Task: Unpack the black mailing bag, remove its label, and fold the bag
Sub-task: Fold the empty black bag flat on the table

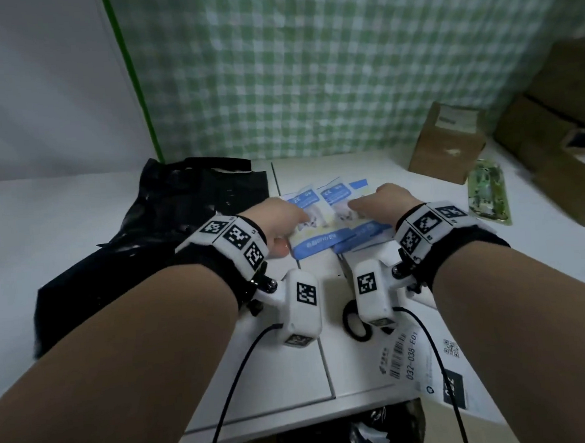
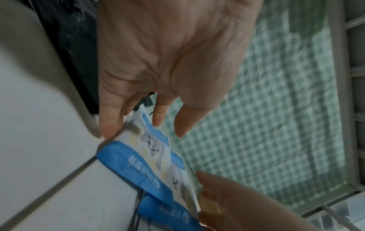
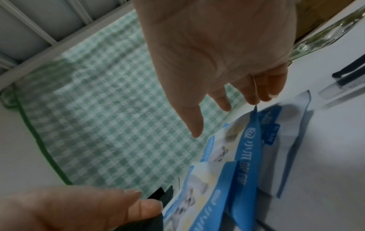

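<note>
Two hands lie on the blue-and-white packets (image 1: 321,216) at the frame's centre. The left hand (image 1: 281,227) has its fingers (image 2: 110,123) relaxed and nearly straight, touching a packet's edge; the right hand (image 1: 379,204) likewise rests straight-fingered. The black mailing bag (image 1: 169,239) lies flat at left on the white counter (image 1: 44,219). Its label (image 1: 426,353) sits lower right.

A home parcel corner: white table (image 1: 61,215), checked green cloth (image 1: 309,66) behind, cardboard boxes (image 1: 447,143) alongside
</note>
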Demonstrator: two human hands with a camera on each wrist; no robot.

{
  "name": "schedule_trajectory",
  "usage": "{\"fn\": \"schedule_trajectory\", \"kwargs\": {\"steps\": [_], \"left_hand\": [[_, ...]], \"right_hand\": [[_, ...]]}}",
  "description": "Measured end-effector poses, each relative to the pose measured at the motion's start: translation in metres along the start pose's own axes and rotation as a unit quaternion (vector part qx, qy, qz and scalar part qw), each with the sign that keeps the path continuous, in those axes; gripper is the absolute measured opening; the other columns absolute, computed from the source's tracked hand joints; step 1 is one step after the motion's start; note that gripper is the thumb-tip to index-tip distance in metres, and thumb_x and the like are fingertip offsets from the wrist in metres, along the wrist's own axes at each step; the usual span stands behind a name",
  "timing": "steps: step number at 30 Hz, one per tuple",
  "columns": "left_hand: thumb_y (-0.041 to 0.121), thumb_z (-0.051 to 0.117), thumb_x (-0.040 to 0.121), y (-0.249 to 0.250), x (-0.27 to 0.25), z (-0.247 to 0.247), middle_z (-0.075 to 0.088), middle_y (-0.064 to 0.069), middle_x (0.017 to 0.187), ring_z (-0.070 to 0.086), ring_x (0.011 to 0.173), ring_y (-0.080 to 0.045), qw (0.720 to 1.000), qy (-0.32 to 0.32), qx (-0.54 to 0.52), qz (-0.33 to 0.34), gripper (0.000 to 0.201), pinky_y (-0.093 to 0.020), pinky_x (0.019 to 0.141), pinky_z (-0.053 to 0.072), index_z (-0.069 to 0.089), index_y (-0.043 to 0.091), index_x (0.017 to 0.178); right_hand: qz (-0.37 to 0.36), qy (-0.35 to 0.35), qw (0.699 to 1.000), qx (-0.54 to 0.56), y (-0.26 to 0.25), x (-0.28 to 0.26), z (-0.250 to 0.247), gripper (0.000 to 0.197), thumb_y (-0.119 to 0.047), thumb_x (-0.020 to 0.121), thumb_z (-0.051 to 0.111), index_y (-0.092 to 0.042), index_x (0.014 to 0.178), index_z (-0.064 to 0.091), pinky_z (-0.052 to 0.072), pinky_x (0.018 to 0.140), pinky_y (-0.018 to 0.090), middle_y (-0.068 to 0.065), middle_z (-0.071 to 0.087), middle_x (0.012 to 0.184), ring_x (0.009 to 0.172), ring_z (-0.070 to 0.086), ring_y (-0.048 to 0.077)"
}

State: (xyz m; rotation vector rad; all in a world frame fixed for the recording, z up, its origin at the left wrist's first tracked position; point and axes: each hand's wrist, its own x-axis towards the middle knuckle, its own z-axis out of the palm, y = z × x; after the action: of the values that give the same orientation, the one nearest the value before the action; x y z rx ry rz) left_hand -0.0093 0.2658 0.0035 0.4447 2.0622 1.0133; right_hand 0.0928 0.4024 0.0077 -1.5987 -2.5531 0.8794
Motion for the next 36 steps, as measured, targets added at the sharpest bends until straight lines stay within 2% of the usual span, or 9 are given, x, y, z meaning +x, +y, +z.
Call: {"fn": "schedule_trajectory", "kwargs": {"steps": [4,11,17,21,24,27,30,33,36], "left_hand": [[0.015,0.055,0.092,0.002,0.014,0.014,0.049,-0.001,0.078,0.046,0.064,-0.013,1.000,-0.010,-0.026,0.001,0.007,-0.030,0.064,0.048,0.052,0.013,0.086],[0.015,0.056,0.091,0.000,0.025,0.023,0.052,-0.006,0.102,0.048,0.084,-0.017,0.997,-0.033,-0.070,0.008,0.018,-0.032,0.084,0.050,0.054,0.012,0.109],[0.017,0.054,0.092,0.002,0.021,0.022,0.056,-0.005,0.108,0.051,0.091,-0.019,0.993,-0.066,-0.096,0.009,0.021,-0.031,0.077,0.046,0.058,0.011,0.111],[0.019,0.051,0.095,0.000,0.012,0.021,0.050,-0.002,0.137,0.055,0.111,-0.024,0.987,-0.099,-0.126,0.017,0.039,-0.040,0.097,0.041,0.048,0.012,0.133],[0.015,0.049,0.095,-0.003,0.000,0.019,0.053,-0.001,0.131,0.053,0.118,-0.023,0.981,-0.108,-0.159,0.029,0.026,-0.047,0.103,0.035,0.055,0.017,0.121],[0.015,0.051,0.094,0.000,-0.017,0.014,0.062,0.002,0.103,0.056,0.099,-0.019,0.975,-0.090,-0.196,0.057,0.010,-0.038,0.085,0.046,0.058,0.022,0.093],[0.017,0.056,0.092,0.000,-0.033,0.009,0.068,-0.002,0.105,0.061,0.102,-0.022,0.955,-0.096,-0.268,0.084,0.010,-0.043,0.098,0.046,0.063,0.018,0.100],[0.004,0.058,0.089,-0.009,-0.053,0.002,0.067,-0.016,0.115,0.064,0.106,-0.030,0.920,-0.074,-0.371,0.105,0.015,-0.048,0.098,0.048,0.064,0.004,0.103],[-0.011,0.057,0.084,-0.026,-0.074,-0.009,0.066,-0.020,0.113,0.065,0.102,-0.032,0.913,-0.068,-0.377,0.139,0.022,-0.048,0.094,0.051,0.065,0.001,0.101]], "right_hand": [[0.010,-0.034,0.998,0.043,0.000,0.013,0.004,0.055,-0.046,0.089,0.056,-0.007,0.127,0.053,0.036,0.075,0.028,0.009,0.055,0.127,0.092,0.048,0.022],[0.017,-0.031,0.996,0.083,0.000,0.024,0.011,0.040,-0.044,0.080,0.069,-0.008,0.097,0.060,0.040,0.075,0.026,0.007,0.061,0.099,0.087,0.054,0.021],[0.017,-0.023,0.989,0.147,0.000,0.018,0.013,0.033,-0.031,0.077,0.076,-0.008,0.071,0.054,0.043,0.067,0.029,0.006,0.056,0.077,0.078,0.055,0.021],[-0.009,-0.032,0.980,0.196,-0.004,0.014,0.012,0.034,-0.020,0.073,0.077,-0.007,0.096,0.055,0.055,0.087,0.045,0.015,0.065,0.106,0.097,0.065,0.030],[-0.007,-0.034,0.970,0.240,-0.002,0.001,0.005,0.028,-0.012,0.077,0.073,-0.009,0.090,0.049,0.055,0.085,0.049,0.017,0.062,0.108,0.099,0.065,0.034],[-0.018,-0.053,0.939,0.338,0.003,-0.018,-0.002,0.023,-0.004,0.082,0.067,-0.007,0.098,0.050,0.058,0.075,0.044,0.019,0.062,0.112,0.092,0.065,0.032],[-0.068,-0.099,0.896,0.427,0.004,-0.046,-0.004,0.033,0.001,0.086,0.062,-0.007,0.115,0.048,0.055,0.065,0.036,0.018,0.062,0.111,0.080,0.065,0.027],[-0.114,-0.153,0.877,0.441,0.003,-0.079,-0.001,0.038,0.005,0.087,0.058,-0.009,0.120,0.048,0.055,0.077,0.043,0.014,0.063,0.114,0.093,0.064,0.030],[-0.174,-0.184,0.877,0.407,0.003,-0.111,0.008,0.038,0.019,0.084,0.048,-0.013,0.101,0.057,0.051,0.084,0.035,0.007,0.065,0.102,0.088,0.064,0.021]]}}
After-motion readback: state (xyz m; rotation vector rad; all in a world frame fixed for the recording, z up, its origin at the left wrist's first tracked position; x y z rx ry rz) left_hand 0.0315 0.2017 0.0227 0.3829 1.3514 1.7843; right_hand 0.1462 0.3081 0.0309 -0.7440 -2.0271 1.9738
